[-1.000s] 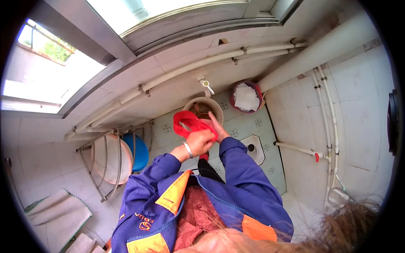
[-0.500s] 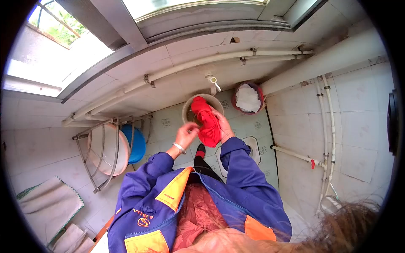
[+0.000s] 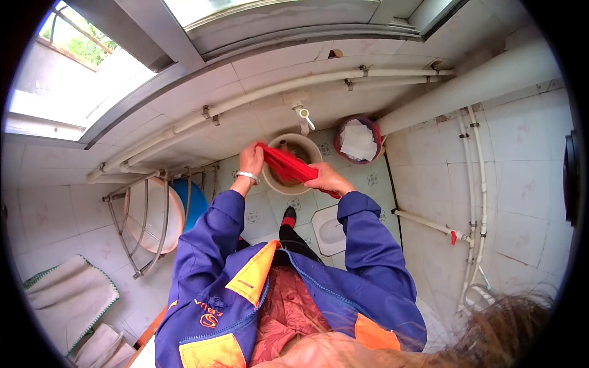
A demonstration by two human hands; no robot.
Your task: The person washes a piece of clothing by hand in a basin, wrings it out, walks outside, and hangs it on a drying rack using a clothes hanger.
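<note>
A red cloth (image 3: 286, 166) is stretched between my two hands, over a pale bucket (image 3: 320, 161). My left hand (image 3: 251, 162), with a silver bracelet at the wrist, is closed on the cloth's left end. Gripping the right part is my right hand (image 3: 328, 179), its thumb on top of the fabric. A corner of the cloth hangs below the right hand. The bucket stands on the floor under a tap (image 3: 305, 118), and brownish water seems to show inside it, partly hidden by the cloth.
A red bin (image 3: 376, 142) with white paper stands right of the bucket. A squat toilet (image 3: 331, 232) is set in the floor near my right sleeve. At left, a metal rack (image 3: 147, 211) holds a pink-rimmed basin (image 3: 156, 218) and a blue basin (image 3: 194, 202). Pipes (image 3: 282, 88) run along the wall.
The red cloth was bunched in my right hand, with my left hand beside it. Now my left hand has moved up and left, and the cloth is spread taut between both hands.
</note>
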